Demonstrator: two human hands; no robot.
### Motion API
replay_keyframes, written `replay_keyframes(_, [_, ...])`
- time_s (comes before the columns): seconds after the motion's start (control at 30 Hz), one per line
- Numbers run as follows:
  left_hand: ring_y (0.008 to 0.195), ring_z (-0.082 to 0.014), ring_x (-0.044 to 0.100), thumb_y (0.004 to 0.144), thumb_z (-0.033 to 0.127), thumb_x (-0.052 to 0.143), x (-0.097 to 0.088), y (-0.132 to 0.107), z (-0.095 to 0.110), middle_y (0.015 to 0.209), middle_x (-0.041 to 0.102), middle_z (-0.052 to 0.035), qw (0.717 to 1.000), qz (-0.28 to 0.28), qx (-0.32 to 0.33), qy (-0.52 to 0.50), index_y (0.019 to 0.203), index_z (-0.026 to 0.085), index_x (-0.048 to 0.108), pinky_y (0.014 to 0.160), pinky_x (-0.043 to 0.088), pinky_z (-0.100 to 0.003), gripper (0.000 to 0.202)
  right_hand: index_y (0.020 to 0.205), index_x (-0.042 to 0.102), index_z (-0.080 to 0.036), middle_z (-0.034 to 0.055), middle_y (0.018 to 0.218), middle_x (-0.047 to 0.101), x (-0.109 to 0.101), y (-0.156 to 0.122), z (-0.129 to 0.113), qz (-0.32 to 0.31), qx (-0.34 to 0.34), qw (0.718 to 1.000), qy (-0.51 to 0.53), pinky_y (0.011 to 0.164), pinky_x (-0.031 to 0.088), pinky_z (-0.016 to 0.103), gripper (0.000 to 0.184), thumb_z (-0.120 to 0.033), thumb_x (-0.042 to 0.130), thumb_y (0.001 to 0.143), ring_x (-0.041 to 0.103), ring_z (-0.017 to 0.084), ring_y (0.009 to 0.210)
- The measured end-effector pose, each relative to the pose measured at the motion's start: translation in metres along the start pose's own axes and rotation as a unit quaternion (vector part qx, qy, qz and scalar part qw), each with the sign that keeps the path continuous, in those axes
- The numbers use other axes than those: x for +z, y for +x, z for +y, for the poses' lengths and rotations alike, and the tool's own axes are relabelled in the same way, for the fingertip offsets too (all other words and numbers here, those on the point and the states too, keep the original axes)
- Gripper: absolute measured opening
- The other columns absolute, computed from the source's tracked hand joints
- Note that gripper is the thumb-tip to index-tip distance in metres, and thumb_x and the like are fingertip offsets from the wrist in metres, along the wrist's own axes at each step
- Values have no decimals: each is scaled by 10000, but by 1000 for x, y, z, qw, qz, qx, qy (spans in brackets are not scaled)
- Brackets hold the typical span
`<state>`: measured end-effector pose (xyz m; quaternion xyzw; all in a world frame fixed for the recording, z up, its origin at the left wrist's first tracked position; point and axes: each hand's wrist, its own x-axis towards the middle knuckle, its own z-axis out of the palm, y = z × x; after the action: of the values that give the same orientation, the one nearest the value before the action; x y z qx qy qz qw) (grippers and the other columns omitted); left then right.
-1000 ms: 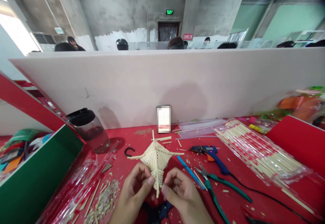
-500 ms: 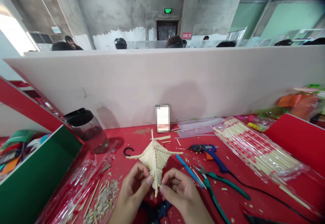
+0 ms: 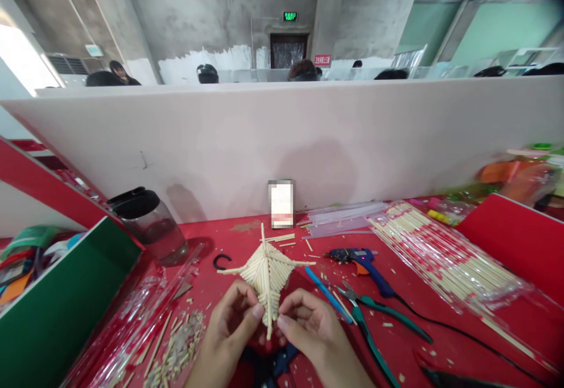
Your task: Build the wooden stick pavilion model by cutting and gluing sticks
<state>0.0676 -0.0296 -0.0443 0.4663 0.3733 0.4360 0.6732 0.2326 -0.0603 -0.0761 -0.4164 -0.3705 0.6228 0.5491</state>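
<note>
A model built of short wooden sticks, pointed like a small roof with sticks jutting from its corners, sits in front of me over the red table. My left hand pinches its near left edge between thumb and fingers. On the opposite side, my right hand has thumb and fingertips closed at the near right edge. Whatever lies between those right fingertips is too small to make out. Beneath both hands a dark blue tool is partly hidden.
Right of the model lie a blue stick, green-handled pliers, a blue glue gun with its cord, and bagged wooden sticks. Stick offcuts, plastic wrappers and a bottle occupy the left. A white partition rises behind.
Both hands keep nearly the same pose at the model's near end. The whole view has shifted very slightly; nothing was picked up or let go.
</note>
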Motion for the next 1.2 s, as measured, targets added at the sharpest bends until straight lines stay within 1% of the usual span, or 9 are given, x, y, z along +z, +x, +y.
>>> replay_keyframes(0.1, [592, -125, 600, 857, 438, 813, 0, -1, 0, 728, 642, 28, 1000, 4, -7, -1, 849, 199, 569, 570, 513, -227, 342, 850, 663, -183, 20, 739, 702, 1, 1, -2, 1, 1, 1000, -1, 639, 479, 259, 411, -523, 870, 748, 642, 156, 662])
replay_keyframes(0.23, [587, -128, 593, 852, 452, 813, 1, -1, 1, 719, 633, 29, 1000, 4, -14, -2, 840, 199, 564, 572, 514, -237, 356, 838, 648, -182, -13, 721, 665, 5, -2, -11, 4, 12, 1000, 16, 620, 451, 230, 428, -499, 903, 708, 605, 125, 634])
replay_keyframes(0.4, [572, -124, 589, 838, 444, 826, 1, 0, 2, 705, 629, 30, 1000, 4, -8, -4, 830, 197, 573, 562, 505, -230, 354, 820, 638, -189, -14, 734, 662, 8, -5, -22, 12, 12, 1000, 15, 632, 451, 235, 413, -458, 921, 687, 603, 132, 657])
replay_keyframes(0.5, [569, -130, 592, 840, 447, 822, 2, -1, 2, 694, 627, 30, 1000, 4, -9, -6, 834, 198, 577, 562, 507, -236, 350, 813, 638, -192, -11, 738, 668, 7, -4, -21, 16, 11, 1000, 13, 634, 450, 235, 404, -445, 924, 681, 605, 137, 664])
replay_keyframes(0.7, [569, -127, 588, 833, 468, 824, 2, -1, 3, 687, 621, 31, 1000, 5, -5, -1, 827, 196, 570, 562, 508, -232, 372, 804, 637, -191, -8, 736, 680, 5, -1, -12, 22, 7, 1000, 7, 631, 456, 227, 428, -448, 941, 648, 612, 139, 670])
replay_keyframes(0.83, [560, -118, 579, 833, 474, 824, 1, 2, 2, 673, 603, 41, 1000, 4, 0, 14, 817, 194, 563, 551, 500, -216, 383, 819, 639, -188, -16, 730, 667, 3, -1, -9, 17, 5, 1000, 10, 624, 442, 223, 409, -450, 924, 687, 596, 127, 650])
replay_keyframes(1.0, [583, -121, 569, 862, 468, 796, -1, 2, -1, 704, 610, 31, 1000, -1, 7, 19, 838, 196, 569, 569, 499, -222, 355, 819, 651, -191, -15, 725, 659, 5, -2, -13, 14, 4, 1000, 12, 617, 432, 228, 383, -461, 901, 716, 582, 130, 642])
replay_keyframes(1.2, [563, -129, 576, 820, 493, 825, 1, 0, 2, 679, 612, 31, 1000, 9, -3, 20, 822, 200, 564, 550, 497, -225, 392, 803, 712, -196, -8, 706, 665, 5, -4, -16, 19, -4, 1000, -16, 628, 442, 234, 294, -428, 879, 732, 591, 145, 660])
